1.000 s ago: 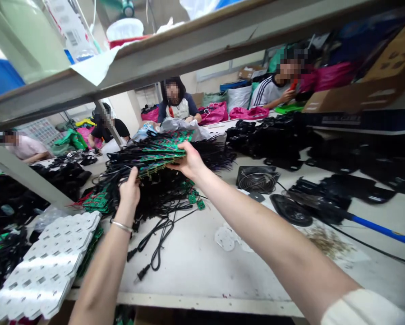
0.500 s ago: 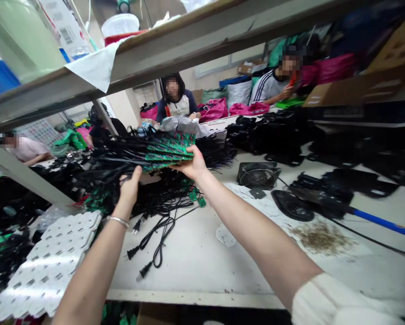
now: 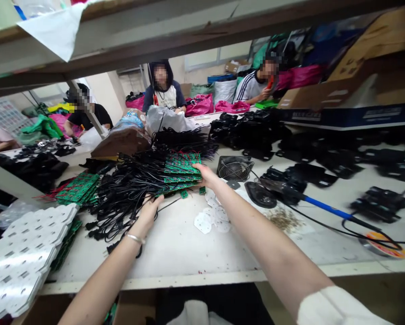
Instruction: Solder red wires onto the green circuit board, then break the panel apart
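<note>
A stack of green circuit boards point(image 3: 182, 169) with a thick bundle of black power cords point(image 3: 131, 180) attached lies low over the bench. My right hand point(image 3: 207, 176) is closed on the boards' right end, thumb on top and the other fingers mostly hidden beneath. My left hand point(image 3: 150, 210) is closed round the near side of the cords, its fingertips partly hidden. Plug ends point(image 3: 99, 232) spread to the left, close to the bench top. Below the boards, two small green boards point(image 3: 184, 194) show on the bench. White perforated plates point(image 3: 207, 221) lie near my right wrist.
A soldering iron point(image 3: 317, 205) with a blue handle lies at right, near a small fan point(image 3: 235, 169) and a solder spool point(image 3: 383, 245). White panels point(image 3: 26, 253) and more green boards point(image 3: 79, 188) are at left. A shelf beam point(image 3: 175, 38) crosses overhead. Co-workers sit opposite.
Both hands have brought the boards and cords down from above the bench to near its surface. The view has shifted right, bringing the solder spool into sight.
</note>
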The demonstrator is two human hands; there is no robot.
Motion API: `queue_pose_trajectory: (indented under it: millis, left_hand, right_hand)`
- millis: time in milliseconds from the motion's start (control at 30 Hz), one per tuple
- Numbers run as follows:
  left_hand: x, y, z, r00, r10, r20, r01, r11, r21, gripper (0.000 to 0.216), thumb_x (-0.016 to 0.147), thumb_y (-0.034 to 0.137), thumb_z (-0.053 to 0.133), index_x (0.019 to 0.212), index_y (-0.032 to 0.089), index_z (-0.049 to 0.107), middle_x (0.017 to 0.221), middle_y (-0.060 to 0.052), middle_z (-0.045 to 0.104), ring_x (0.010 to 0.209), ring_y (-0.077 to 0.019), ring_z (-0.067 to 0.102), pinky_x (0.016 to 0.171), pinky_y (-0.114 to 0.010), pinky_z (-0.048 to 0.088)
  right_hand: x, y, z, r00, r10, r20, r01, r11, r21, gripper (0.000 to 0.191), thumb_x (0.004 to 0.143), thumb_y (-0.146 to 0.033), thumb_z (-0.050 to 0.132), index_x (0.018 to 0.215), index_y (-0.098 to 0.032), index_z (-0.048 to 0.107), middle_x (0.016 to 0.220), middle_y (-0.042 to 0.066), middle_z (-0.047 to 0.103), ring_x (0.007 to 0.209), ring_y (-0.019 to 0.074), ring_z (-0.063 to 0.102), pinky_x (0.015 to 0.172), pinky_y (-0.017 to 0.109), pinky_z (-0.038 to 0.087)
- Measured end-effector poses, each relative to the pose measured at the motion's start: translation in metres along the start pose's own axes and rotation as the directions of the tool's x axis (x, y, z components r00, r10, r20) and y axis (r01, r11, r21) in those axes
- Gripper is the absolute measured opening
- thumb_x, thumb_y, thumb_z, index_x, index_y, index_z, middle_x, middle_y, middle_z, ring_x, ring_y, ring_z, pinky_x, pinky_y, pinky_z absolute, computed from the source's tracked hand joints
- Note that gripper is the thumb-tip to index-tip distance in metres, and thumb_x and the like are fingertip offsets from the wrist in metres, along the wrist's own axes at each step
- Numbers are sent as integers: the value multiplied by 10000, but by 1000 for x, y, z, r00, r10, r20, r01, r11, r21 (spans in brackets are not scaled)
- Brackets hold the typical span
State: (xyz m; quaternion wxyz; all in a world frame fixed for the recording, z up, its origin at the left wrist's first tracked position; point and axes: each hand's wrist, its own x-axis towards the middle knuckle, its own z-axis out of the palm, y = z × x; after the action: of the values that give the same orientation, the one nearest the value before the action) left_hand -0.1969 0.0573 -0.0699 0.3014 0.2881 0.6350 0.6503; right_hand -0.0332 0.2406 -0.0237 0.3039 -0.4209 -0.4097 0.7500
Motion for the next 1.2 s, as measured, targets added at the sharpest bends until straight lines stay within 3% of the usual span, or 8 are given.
queue_pose_trajectory:
  millis: [167,267,367,467,567,667,1033,1200]
  left_hand:
    - [-36,2,-7,991,-17,131,-7,984,180,509,659,328,734,1125,167,607,1363,-176,498,1279,-334,448,1062,-478,361]
    - [-61,3,-22,951,119,286,-231,887,400,392,690,301,713,1067,206,663,1396,-129,475,1338,-321,367,1142,-478,237]
    - [-73,-4,-53,693,235,681,-711,375,595,332,835,288,568,1162,281,627,1421,-64,459,1363,-271,339,1166,-487,144]
    - [-51,-10,-95,470,163,868,-862,-125,491,354,907,284,473,1250,277,562,1379,-47,512,1323,-239,402,1149,-470,182]
    - [-7,-6,-132,339,54,939,-871,-361,335,403,923,215,432,1319,262,492,1397,-9,496,1313,-200,409,1134,-406,212]
    - [24,3,-150,227,-27,973,-874,-446,191,422,940,196,398,1349,290,444,1420,27,467,1309,-158,405,1115,-360,235]
    - [6,-11,-148,226,126,966,-789,-558,257,353,944,178,370,1262,199,524,1387,-45,503,1259,-195,462,1079,-402,312]
    - [2,-17,-150,209,279,937,-720,-605,341,377,934,114,367,1266,187,529,1343,-36,546,1253,-199,471,1085,-392,321]
  right_hand:
    - [-3,-18,-4,980,-147,-136,128,982,-137,226,589,-166,739,626,-197,518,548,-23,531,635,170,544,623,298,488]
    - [-7,-32,5,966,-208,-152,190,974,-125,224,617,-132,728,629,-193,513,555,-40,528,679,154,564,651,262,503]
    - [-12,-47,18,976,-202,-86,195,977,-84,142,708,-194,694,719,-184,553,636,-23,603,692,157,599,659,311,552]
    - [-16,-59,27,989,-142,-30,140,988,-61,73,800,-198,615,781,-165,553,652,-3,634,658,163,624,639,401,588]
    - [-17,-71,31,996,-85,-17,84,993,-83,52,814,-124,579,784,-144,541,603,6,632,606,158,629,613,428,599]
    - [-18,-80,37,998,-68,-2,68,990,-124,57,815,-100,571,771,-131,552,573,17,631,553,159,624,591,431,601]
    - [-19,-85,55,986,-151,-73,137,975,-172,105,813,-49,533,857,-144,542,543,-15,600,494,154,603,539,379,587]
    - [-12,-42,34,968,-122,-221,78,977,-198,74,825,-92,574,835,-154,535,576,-38,578,505,114,574,518,288,557]
